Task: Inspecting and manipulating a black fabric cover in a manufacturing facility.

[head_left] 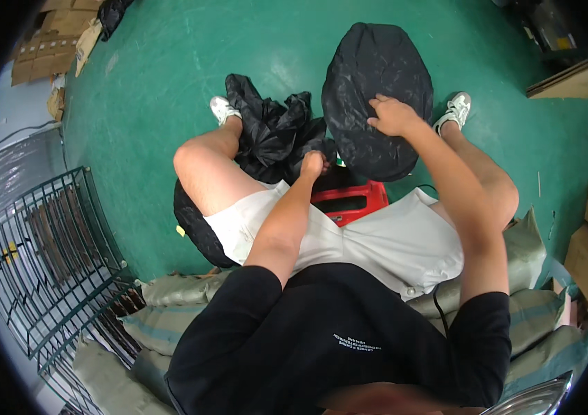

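Observation:
Between my legs stands a large oval shape wrapped in wrinkled black sheeting (pixel 377 66). My right hand (pixel 392 116) lies on its upper surface, thumb and fingers apart. Left of it a crumpled heap of thin black sheeting (pixel 266 128) spreads beside my left shoe. At the heap's near right edge, my left hand (pixel 314 164) is closed on a bunched part of this sheeting. Its fingertips are partly hidden. Below both hands, a red plastic object with a dark opening (pixel 377 197) shows between my thighs; the rest is covered.
Another black-covered round shape (pixel 200 225) lies beside my left thigh. Stacked grey-green sacks (pixel 169 321) are around and behind me. A dark green wire rack (pixel 66 256) stands at left. Cardboard boxes lie at upper left (pixel 48 45) and right (pixel 587 245). The floor (pixel 148 90) is green.

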`<control>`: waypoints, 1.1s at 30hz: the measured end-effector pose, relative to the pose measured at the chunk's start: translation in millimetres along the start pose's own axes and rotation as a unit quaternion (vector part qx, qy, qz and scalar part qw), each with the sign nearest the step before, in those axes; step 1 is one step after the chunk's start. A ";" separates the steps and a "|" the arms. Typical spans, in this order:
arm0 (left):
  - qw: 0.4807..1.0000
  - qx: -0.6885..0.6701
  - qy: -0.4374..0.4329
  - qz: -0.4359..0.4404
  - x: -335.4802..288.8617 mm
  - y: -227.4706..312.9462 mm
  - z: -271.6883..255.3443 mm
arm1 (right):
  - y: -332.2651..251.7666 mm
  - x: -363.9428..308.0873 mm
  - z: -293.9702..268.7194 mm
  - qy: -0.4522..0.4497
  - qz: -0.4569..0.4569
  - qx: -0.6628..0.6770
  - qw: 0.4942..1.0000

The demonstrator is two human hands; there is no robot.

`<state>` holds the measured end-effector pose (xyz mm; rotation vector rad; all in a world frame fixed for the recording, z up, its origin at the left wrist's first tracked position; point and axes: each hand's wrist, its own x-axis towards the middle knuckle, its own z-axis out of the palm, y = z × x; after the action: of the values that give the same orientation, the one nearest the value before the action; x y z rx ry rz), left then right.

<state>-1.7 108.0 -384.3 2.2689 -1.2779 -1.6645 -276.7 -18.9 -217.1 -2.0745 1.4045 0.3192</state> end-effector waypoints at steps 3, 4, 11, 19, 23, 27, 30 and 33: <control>0.982 0.139 0.043 -0.118 -3.8 -10.1 8.9 | 3.9 -47.1 -38.0 -0.024 -0.090 0.113 0.989; 0.968 0.212 0.019 -0.132 -8.0 -9.0 12.6 | 3.4 -61.8 -45.9 -0.044 -0.083 0.109 0.990; 0.869 0.467 -0.141 -0.089 -27.9 -4.0 14.1 | -3.0 -75.7 -59.4 -0.068 0.013 0.032 0.997; 0.934 0.324 -0.147 -0.012 3.6 -27.0 -5.2 | -0.3 -40.4 -53.6 -0.012 -0.053 0.082 0.995; 0.959 0.264 -0.102 0.012 8.0 -34.8 -16.9 | -4.5 -24.3 -57.5 -0.016 -0.077 0.069 0.994; 0.975 0.172 -0.070 0.120 -2.0 -10.1 -54.7 | -10.3 -10.7 -61.1 -0.007 -0.097 0.073 0.993; 0.968 -0.192 -0.134 0.087 -34.0 36.2 -101.4 | -23.0 -5.5 -62.8 -0.036 -0.092 0.065 0.993; 0.888 -0.387 -0.188 0.159 -92.4 85.8 -149.1 | -47.6 -7.7 -63.0 -0.051 -0.249 0.091 0.963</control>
<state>62.3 49.4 -209.5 1.2522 -0.7388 -2.0345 -245.3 -38.9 -147.1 -2.1345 0.7802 0.0811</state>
